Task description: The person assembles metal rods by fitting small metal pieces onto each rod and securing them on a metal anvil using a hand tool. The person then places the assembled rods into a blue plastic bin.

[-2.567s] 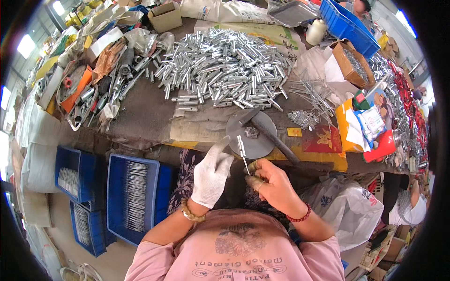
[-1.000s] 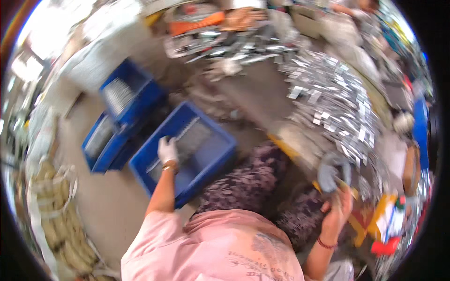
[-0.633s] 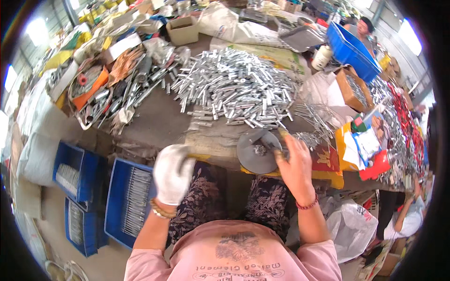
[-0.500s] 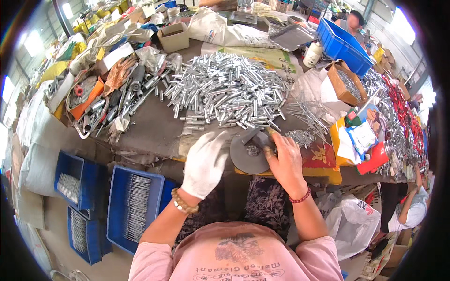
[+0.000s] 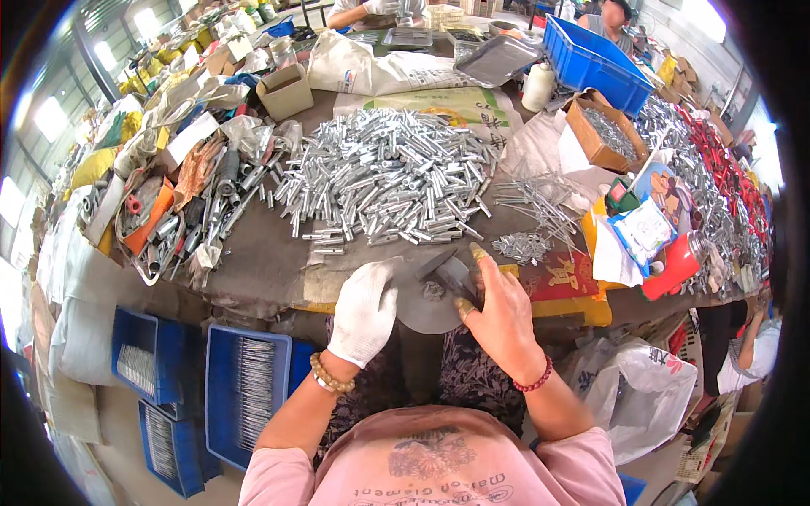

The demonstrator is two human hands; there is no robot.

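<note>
My left hand (image 5: 364, 310), in a white glove, hovers at the near table edge beside a round grey metal disc (image 5: 422, 305), fingers curled; I cannot see anything in it. My right hand (image 5: 499, 310), bare, rests on the disc's right side, its fingers by a dark metal lever (image 5: 447, 268) on top. Just beyond lies a big heap of short silver metal tubes (image 5: 388, 177). Thin metal pins (image 5: 533, 196) and small silver parts (image 5: 521, 246) lie to the right of the heap.
Blue bins (image 5: 253, 395) with metal rods stand on the floor at my left. Metal scrap and cardboard (image 5: 181, 194) crowd the table's left. A cardboard box (image 5: 604, 126), a blue crate (image 5: 597, 59) and a red bottle (image 5: 670, 266) are at the right. Other people sit at the far side.
My left hand was down at the blue floor bin, then came back up to the table edge. My right hand stayed at the grey disc.
</note>
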